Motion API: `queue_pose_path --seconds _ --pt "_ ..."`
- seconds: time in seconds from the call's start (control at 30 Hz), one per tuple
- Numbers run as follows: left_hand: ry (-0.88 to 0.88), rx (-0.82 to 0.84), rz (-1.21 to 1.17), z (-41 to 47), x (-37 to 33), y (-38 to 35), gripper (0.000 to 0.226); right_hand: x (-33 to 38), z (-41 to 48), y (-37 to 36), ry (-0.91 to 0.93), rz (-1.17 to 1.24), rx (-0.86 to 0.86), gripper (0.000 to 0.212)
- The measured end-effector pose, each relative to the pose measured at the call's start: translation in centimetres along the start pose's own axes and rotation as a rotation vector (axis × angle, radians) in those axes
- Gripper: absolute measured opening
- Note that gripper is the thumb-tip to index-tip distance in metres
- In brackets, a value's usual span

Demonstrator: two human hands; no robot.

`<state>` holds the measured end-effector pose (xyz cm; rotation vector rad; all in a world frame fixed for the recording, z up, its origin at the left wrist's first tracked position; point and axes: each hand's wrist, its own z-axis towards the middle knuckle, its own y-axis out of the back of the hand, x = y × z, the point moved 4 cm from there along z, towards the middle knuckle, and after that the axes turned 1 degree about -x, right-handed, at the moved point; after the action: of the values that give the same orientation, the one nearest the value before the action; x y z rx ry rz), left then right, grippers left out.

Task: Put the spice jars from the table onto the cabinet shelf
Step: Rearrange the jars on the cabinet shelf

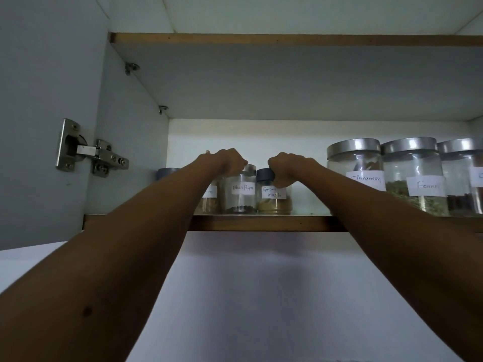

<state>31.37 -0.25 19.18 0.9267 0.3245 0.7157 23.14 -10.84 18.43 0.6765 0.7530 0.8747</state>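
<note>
Both my arms reach up to the cabinet shelf (261,222). My left hand (227,161) grips the top of the Black Pepper jar (240,197), a small glass jar with a silver lid standing on the shelf. My right hand (290,167) grips the dark lid of the Garam Masala jar (273,201), which stands just right of it with yellow-brown powder inside. Another small labelled jar (209,201) is partly hidden behind my left forearm. A dark-lidded jar (167,173) shows at the far left of the shelf.
Large glass jars with silver lids stand on the right of the shelf: Cinnamon (355,171), Fennel (415,176) and a third one (465,176) cut off by the frame edge. The upper shelf (287,39) hangs above. The open cabinet door with its hinge (88,155) is at the left.
</note>
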Motion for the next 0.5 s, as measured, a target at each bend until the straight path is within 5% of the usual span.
queue_pose_path --seconds 0.5 --pt "-0.023 -0.008 -0.103 1.6 0.6 -2.7 0.047 -0.7 1.0 -1.7 -0.022 0.099 -0.069 0.029"
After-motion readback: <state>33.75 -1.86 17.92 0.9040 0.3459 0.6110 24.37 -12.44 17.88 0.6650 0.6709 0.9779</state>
